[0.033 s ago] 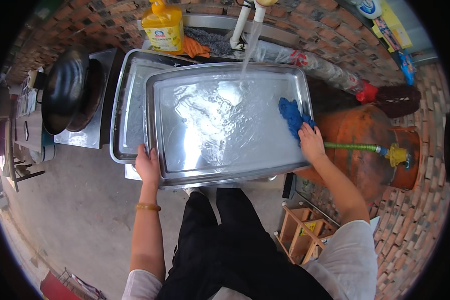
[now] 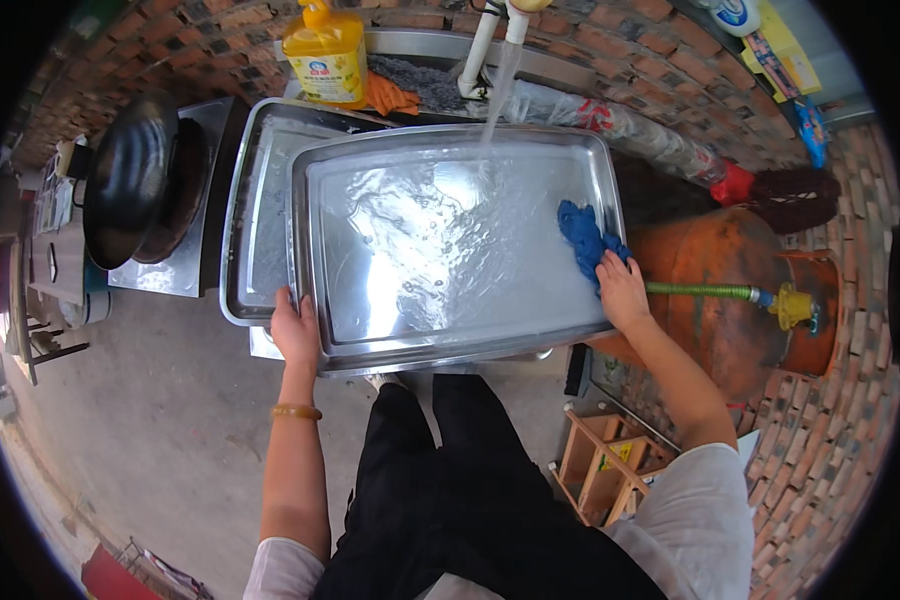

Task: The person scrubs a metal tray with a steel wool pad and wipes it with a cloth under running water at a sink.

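A shallow rectangular metal tray (image 2: 306,250) lies before me, with water spread over its bottom. My left hand (image 2: 295,328) is closed on its left rim near the front corner, the thumb on top. At the right rim my right hand (image 2: 623,290) presses a crumpled blue cloth (image 2: 585,240); part of the cloth sits inside the tray and part hangs over the rim. From a white tap pipe (image 2: 517,28) at the back, a stream of water (image 2: 498,92) falls into the tray's far side. The right hand's palm is hidden.
Under the left side lies a second metal tray (image 2: 232,235). Behind stand a yellow soap bottle (image 2: 327,60) and an orange cloth (image 2: 392,96). A black wok (image 2: 125,185) is at left. At right are a rusty orange gas cylinder (image 2: 695,325), its green hose (image 2: 705,290) and a wooden rack (image 2: 610,465).
The ripples in the tray have shifted slightly under the running water. Both hands and the blue cloth stay nearly where they were.
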The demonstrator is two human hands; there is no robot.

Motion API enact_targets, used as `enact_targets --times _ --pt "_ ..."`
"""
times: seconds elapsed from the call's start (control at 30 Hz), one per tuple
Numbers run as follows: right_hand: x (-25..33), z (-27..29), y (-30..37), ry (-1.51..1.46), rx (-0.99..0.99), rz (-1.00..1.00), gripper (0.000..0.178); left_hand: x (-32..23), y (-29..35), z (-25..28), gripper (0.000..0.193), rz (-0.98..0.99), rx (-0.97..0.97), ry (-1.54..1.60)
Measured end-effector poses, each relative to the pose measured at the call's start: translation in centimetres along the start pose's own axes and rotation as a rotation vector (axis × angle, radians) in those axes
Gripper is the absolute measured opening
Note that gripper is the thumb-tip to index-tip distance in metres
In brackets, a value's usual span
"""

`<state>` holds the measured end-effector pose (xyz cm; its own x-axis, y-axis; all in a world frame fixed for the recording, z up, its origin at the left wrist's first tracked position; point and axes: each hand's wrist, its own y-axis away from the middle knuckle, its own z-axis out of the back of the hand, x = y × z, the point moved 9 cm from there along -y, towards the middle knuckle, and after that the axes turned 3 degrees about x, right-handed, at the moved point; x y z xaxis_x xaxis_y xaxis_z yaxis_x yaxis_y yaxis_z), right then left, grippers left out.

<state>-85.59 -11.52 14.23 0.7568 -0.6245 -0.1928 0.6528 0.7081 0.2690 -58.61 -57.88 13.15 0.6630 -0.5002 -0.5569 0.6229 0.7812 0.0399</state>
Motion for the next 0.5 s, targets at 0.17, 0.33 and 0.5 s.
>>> enact_targets --times 0.17,0.33,0.5 --pt "1.8 0.5 3.7 -0.075 0.072 -0.075 0.024 0.0 0.0 0.1 0.029 -0.048 -0.035 -0.002" --pt "1.8 -0.9 5.0 -0.167 0.206 -0.255 0.022 0.7 0.3 -0.1 0.029 -0.051 -0.065 -0.015" --pt "1.5 -2.8 5.4 -0.154 0.266 -0.452 0.024 0.9 0.4 -0.6 0.029 -0.055 -0.073 0.002"
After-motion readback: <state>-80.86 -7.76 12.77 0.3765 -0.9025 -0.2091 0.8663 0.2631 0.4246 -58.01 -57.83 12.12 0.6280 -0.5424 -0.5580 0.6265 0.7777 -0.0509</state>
